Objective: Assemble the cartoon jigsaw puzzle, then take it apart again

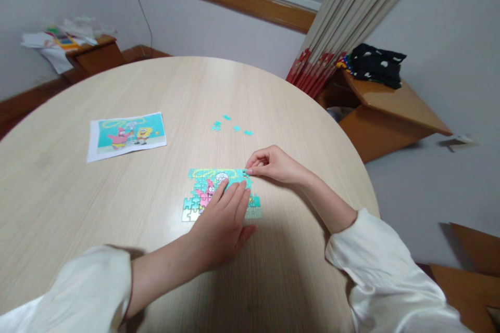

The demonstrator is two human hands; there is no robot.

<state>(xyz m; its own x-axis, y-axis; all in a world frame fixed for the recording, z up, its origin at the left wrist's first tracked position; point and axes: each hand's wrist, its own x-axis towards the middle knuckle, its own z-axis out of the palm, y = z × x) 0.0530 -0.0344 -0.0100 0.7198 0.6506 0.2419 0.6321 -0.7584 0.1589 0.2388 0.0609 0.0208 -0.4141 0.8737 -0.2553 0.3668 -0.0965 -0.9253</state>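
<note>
A small, partly assembled cartoon jigsaw puzzle [203,190] lies on the round wooden table [117,208]. My left hand [222,226] lies flat on the puzzle's right half with its fingers stretched out. My right hand [273,164] is at the puzzle's upper right corner, thumb and fingers pinched together on a teal puzzle piece [246,171] at the edge. Several loose teal pieces [230,126] lie farther back on the table.
A printed reference picture [127,135] of the same cartoon lies to the left. Behind the table stand a side table with papers [70,44], a window with a curtain [351,15], and a wooden surface bearing a black spotted cloth [377,65].
</note>
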